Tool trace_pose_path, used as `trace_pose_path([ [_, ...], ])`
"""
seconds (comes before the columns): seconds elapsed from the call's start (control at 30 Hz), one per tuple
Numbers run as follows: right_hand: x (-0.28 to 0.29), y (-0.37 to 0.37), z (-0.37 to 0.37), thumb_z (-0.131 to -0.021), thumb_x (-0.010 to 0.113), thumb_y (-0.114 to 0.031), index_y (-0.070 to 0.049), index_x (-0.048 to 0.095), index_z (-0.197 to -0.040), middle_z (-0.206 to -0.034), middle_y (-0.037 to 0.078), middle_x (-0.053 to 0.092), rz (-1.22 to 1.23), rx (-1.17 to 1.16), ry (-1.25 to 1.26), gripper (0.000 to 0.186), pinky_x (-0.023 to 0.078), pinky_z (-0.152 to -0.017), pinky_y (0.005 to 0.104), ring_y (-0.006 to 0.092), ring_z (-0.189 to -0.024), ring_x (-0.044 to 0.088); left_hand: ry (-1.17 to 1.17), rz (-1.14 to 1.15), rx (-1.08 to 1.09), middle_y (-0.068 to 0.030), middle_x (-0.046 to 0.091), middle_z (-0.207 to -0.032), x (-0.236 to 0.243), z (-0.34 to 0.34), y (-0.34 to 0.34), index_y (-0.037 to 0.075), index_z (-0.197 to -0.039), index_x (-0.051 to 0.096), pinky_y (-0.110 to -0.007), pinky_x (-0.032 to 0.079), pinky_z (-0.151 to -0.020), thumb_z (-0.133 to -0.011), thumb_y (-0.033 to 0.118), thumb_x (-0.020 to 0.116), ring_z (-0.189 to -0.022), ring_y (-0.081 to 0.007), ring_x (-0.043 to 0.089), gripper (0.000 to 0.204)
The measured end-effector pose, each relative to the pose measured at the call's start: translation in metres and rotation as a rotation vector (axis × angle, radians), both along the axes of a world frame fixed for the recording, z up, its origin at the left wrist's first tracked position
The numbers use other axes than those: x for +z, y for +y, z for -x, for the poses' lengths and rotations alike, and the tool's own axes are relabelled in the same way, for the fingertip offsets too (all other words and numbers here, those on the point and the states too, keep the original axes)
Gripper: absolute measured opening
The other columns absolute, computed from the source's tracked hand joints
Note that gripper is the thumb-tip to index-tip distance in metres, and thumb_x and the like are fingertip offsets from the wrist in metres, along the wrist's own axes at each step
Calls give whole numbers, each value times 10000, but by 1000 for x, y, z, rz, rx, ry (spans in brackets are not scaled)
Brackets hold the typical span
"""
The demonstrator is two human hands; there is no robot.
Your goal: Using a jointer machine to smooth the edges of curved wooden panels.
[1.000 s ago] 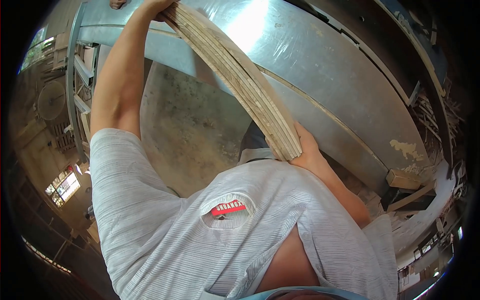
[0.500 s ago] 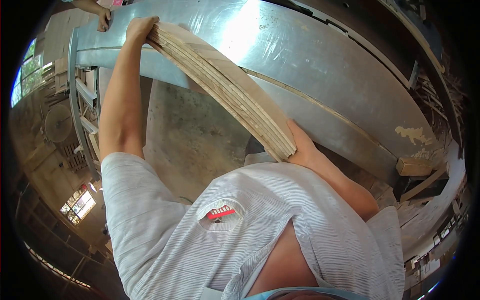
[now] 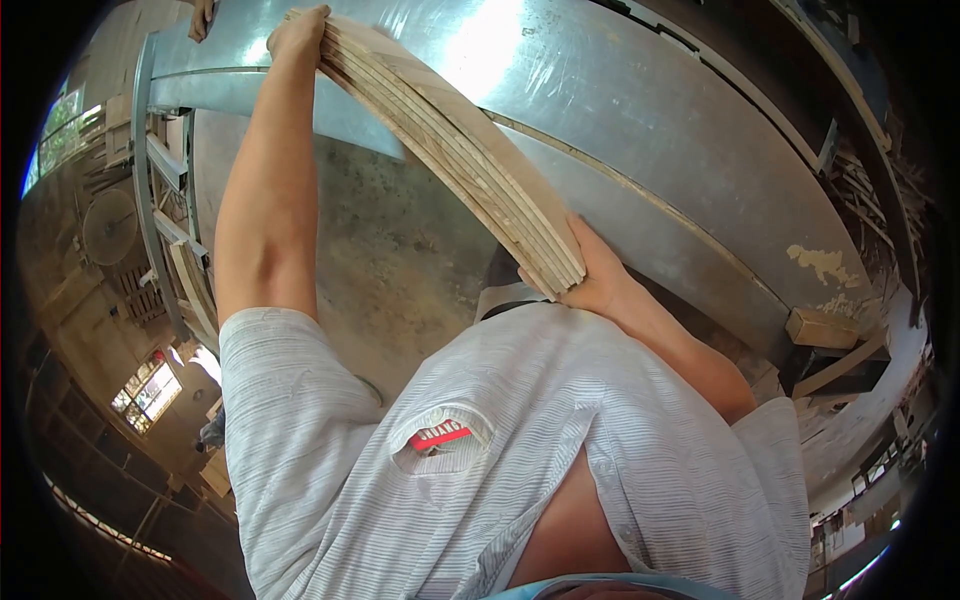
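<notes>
A stack of several thin, long wooden boards (image 3: 455, 145) slants from upper left to lower right in front of me. My left hand (image 3: 298, 40) is closed round its far end, over the metal tabletop. The near end rests in my right hand (image 3: 600, 275), whose palm lies against the side with fingers curling underneath. The boards' layered edges face me, with a narrow gap between the top board and those below. Beneath and beyond the stack stretches the shiny metal-topped table (image 3: 660, 130), with a long slot running along it.
At the table's far left edge is another person's hand (image 3: 201, 20), mostly cut off. A small wood block (image 3: 822, 327) sits by the table's right end. A metal frame (image 3: 146, 160) stands on the left, with a round fan-like thing (image 3: 112, 228) behind it. Wood scraps (image 3: 865, 195) lie at far right.
Both my hands and the boards have shifted slightly away from me, the far end also a little to the right. The other person's hand has moved up toward the picture's top edge.
</notes>
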State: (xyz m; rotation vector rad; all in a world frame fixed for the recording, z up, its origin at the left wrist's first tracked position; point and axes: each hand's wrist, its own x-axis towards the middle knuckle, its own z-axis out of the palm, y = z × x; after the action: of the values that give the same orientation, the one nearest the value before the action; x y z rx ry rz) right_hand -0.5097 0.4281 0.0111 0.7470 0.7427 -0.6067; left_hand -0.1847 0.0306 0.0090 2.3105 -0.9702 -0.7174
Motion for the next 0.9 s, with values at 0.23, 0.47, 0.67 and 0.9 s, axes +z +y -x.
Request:
trace_pose_path([
  [0.23, -6, 10, 4, -1027, 458, -529, -134, 388, -1464, -1368, 122, 527, 119, 66, 66, 593, 521, -970, 485, 309, -1161, 589, 61, -24, -99, -206, 643, -1154, 7, -60, 1, -140, -1233, 531, -411, 580, -829, -731, 344, 824, -953, -303, 689, 757],
  [0.47, 43, 7, 55, -988, 600, -442, 10, 442, -1406, -1339, 165, 571, 203, -41, 638, 636, 516, -960, 463, 299, -1153, 608, 835, 152, -85, -122, 614, -1273, 73, -30, 106, 33, -1396, 432, -458, 539, -938, -858, 378, 769, -1151, -289, 618, 723],
  [0.67, 36, 62, 147, -1015, 566, -368, 32, 416, -1403, -1316, 130, 555, 851, 203, 1273, 577, 459, -992, 374, 217, -1158, 559, 1413, 507, -10, -82, 617, -1306, 60, -5, 263, 68, -1400, 492, -479, 473, -1054, -951, 389, 664, -1214, -266, 580, 578],
  [0.9, 40, 144, 245, -921, 611, -562, 25, 228, -1494, -1444, 171, 411, 1034, 64, 1451, 906, 438, -1033, 420, 286, -1306, 443, 1819, 888, 56, -69, 564, -1412, 22, 37, 357, 70, -1402, 525, -480, 372, -1135, -847, 349, 789, -1301, -277, 508, 675],
])
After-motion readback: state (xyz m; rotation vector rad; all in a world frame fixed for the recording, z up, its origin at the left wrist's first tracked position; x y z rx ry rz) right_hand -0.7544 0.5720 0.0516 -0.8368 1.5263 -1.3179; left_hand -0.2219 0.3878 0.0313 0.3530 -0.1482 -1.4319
